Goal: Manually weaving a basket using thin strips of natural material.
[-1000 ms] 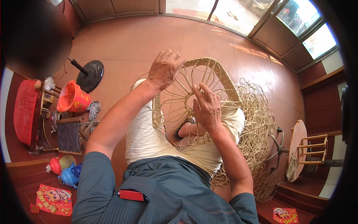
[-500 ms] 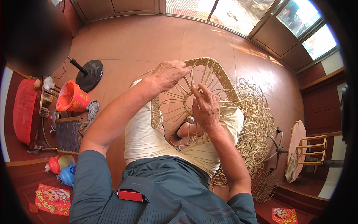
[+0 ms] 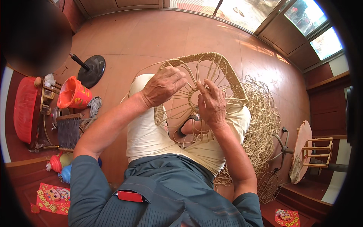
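A woven cord piece, with a braided squarish rim and looped spokes around a central ring, rests across my knees. My left hand is over its left part, fingers bent and closed on a cord. My right hand lies just right of the central ring, fingers curled on the cords, index finger raised; its fingertips are partly hidden. A large tangled heap of the same pale cord lies beside my right leg.
At left are a red bucket, a red basin, a folding stool and a black stand base. At right are an upturned round stool and a small wooden frame. Glass doors stand ahead.
My left hand has come down and to the left from the far rim. My right hand and the woven piece sit slightly higher in the picture.
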`<state>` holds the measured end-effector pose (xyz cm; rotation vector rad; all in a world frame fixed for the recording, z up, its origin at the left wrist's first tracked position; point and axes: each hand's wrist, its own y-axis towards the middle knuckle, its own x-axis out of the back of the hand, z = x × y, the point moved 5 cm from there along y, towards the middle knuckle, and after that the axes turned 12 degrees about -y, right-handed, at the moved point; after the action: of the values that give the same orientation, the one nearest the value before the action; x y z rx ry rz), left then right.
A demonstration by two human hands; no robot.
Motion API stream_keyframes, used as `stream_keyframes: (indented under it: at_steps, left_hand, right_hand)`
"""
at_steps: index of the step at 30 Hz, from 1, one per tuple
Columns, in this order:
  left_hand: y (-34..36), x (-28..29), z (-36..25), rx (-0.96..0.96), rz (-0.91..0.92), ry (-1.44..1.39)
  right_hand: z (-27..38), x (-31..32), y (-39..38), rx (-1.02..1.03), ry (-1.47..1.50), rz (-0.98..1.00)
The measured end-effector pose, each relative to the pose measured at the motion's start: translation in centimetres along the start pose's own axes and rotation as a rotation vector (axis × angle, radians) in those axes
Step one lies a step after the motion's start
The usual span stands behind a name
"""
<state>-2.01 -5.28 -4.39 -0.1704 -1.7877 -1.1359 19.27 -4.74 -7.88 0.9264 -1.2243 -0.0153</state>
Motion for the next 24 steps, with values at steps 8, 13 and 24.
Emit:
stream_keyframes:
  at_steps: [8, 13, 24]
  left_hand:
    - [3.2, -2.8, 3.2, 0.205, 0.187, -0.131]
    - [4.7, -3.4, 3.8, 0.239, 0.316, -0.08]
    - [1.7, -0.4, 0.7, -0.182, -0.017, 0.055]
  right_hand:
    - [0.1, 0.0, -0.1, 0.0, 0.006, 0.006]
    - [0.2, -0.1, -0.5, -0.002, 0.009, -0.001]
    - [0.0, 0.0, 0.0, -0.019, 0.016, -0.006]
